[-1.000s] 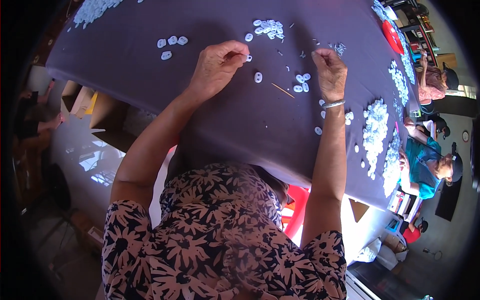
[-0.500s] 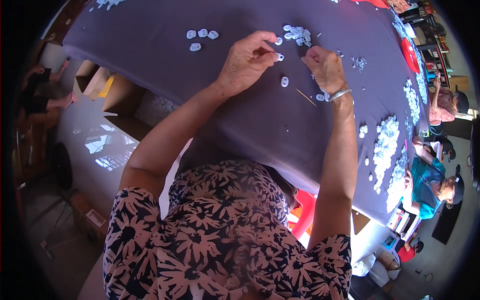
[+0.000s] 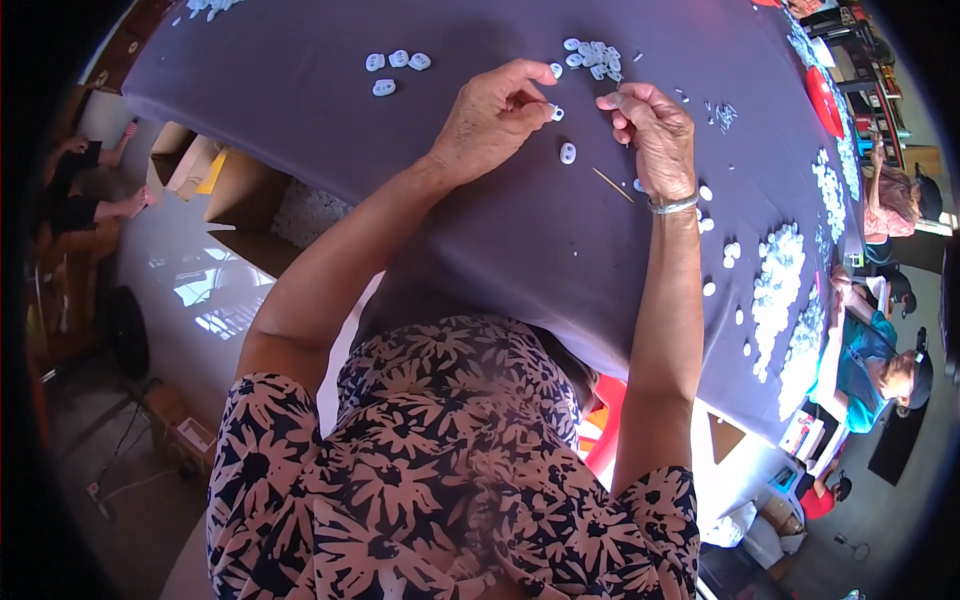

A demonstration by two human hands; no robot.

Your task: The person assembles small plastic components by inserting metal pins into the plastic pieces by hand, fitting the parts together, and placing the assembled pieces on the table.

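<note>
My left hand (image 3: 492, 112) is closed, pinching a small white plastic piece with dark holes (image 3: 557, 114) between thumb and fingers. Just beyond its index fingertip lies another white piece (image 3: 556, 71). My right hand (image 3: 655, 130), with a silver bracelet at the wrist, is closed in a pinch to the right of it. Whatever sits between those fingertips is too small to make out. Between and below the hands lie a white two-holed piece (image 3: 568, 153) and a thin wooden stick (image 3: 613, 185). Beyond them is a small pile of white pieces (image 3: 598, 55).
A dark cloth (image 3: 480, 250) covers the table. Several white pieces (image 3: 384, 88) lie apart at left. Thin little pins (image 3: 725, 117) are scattered right of my right hand. Larger white heaps (image 3: 778, 290) line the right side, where a person in teal (image 3: 862, 355) works. Cardboard boxes (image 3: 245, 190) stand at left.
My right hand has turned and risen slightly, its pinched fingertips now higher. My left hand keeps hold of the white piece. The view has shifted a little.
</note>
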